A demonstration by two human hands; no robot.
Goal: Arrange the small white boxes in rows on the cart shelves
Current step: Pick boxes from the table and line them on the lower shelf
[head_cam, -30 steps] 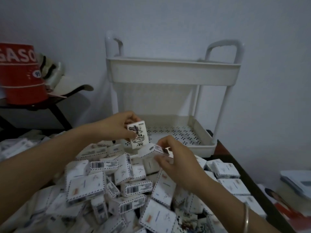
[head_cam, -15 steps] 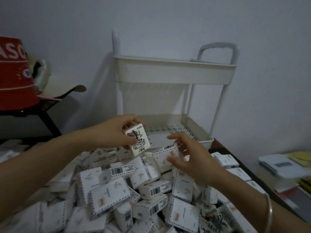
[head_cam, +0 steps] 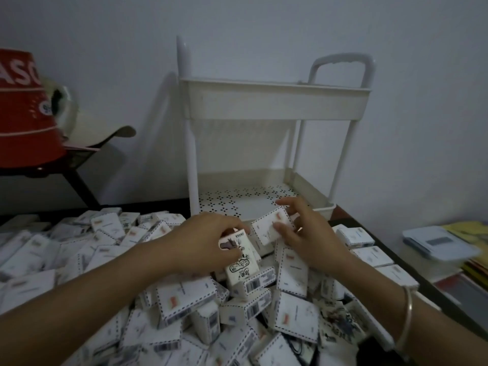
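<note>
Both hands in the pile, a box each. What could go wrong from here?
1. The pile is loose: lifting the cartoon box in the left hand or the dashed-border box in the right hand may topple neighbours.
2. The edge boxes on the right of the table could slide off.

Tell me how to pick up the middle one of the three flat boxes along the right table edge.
Come from above and pinch the flat box across its thin sides, thumb on one, fingers opposite. It lies wide face up, so only those sides give a hold. Both hands are busy now: the right hand grips a tilted box, the left hand a cartoon box.
</note>
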